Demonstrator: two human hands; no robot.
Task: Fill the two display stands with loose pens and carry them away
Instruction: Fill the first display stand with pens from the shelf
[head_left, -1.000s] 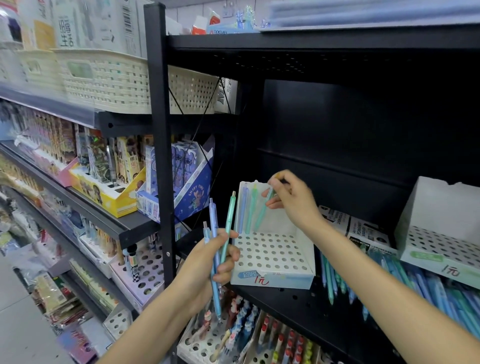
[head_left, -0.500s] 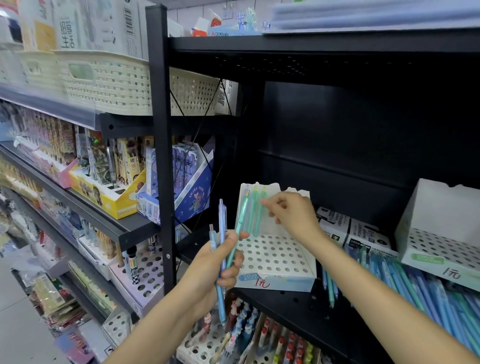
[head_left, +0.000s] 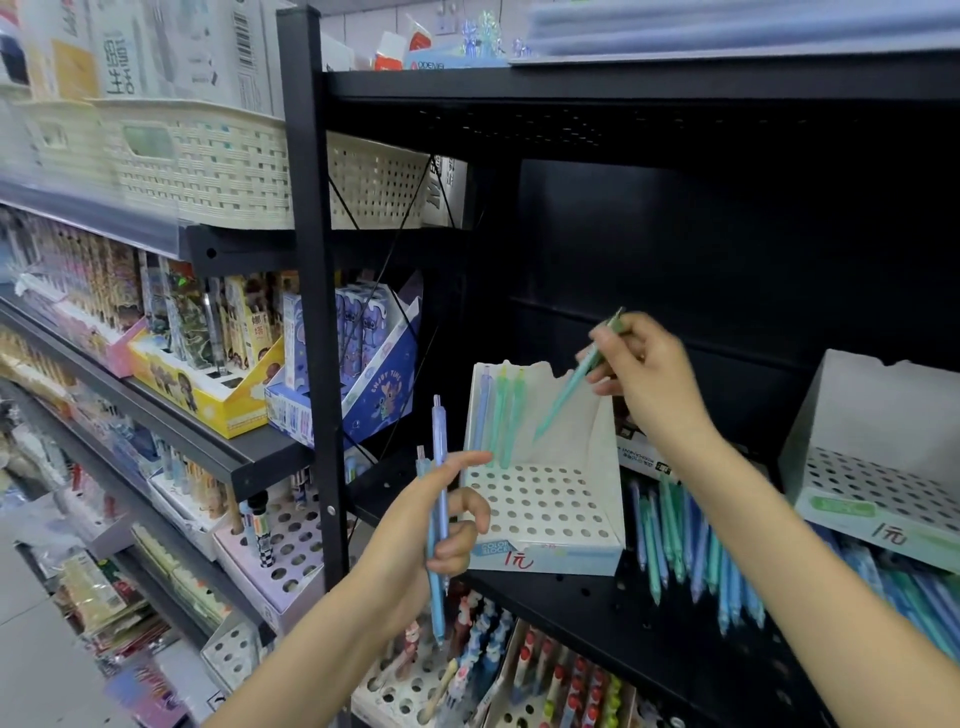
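Left hand (head_left: 439, 525) low, fingers curled (gripping); right hand (head_left: 647, 374) raised, fingertips pinching, wrist bent down

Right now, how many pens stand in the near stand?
3: one blue pen and two green pens, side by side in the stand's back-left holes.

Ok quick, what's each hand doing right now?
Left hand: closed on two blue pens.
Right hand: pinching a green pen, tip aimed down at the white display stand.

Cream woven baskets (head_left: 202, 171) top the neighbouring shelf (head_left: 156, 415).
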